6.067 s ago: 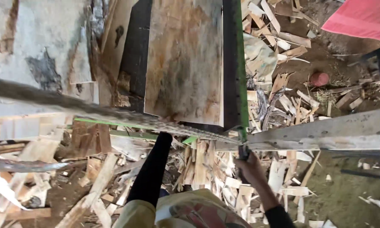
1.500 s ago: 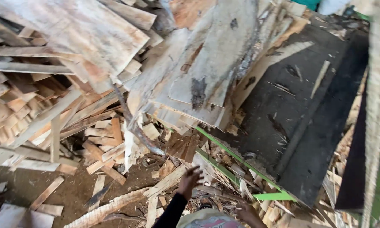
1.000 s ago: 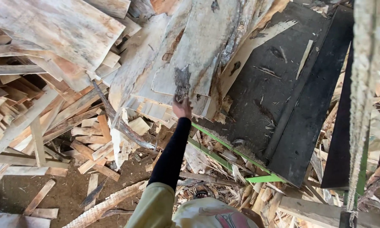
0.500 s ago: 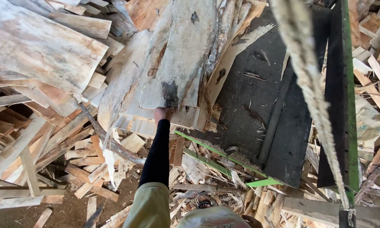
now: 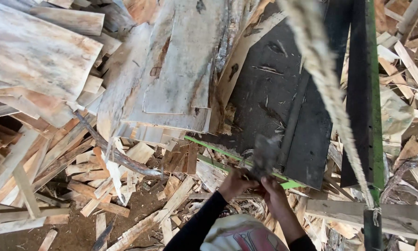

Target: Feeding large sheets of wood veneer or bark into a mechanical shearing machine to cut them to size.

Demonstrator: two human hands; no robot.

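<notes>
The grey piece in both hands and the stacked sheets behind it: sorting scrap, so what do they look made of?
The grey piece, held by the left hand and right hand, looks like thin weathered wood or bark, though blur leaves it open. The stacked sheets look like raw wood veneer: pale, grain-streaked, unfinished, with layered edges.

Grey veneer scrap (image 5: pixel 264 155), upright, over wood litter
</notes>
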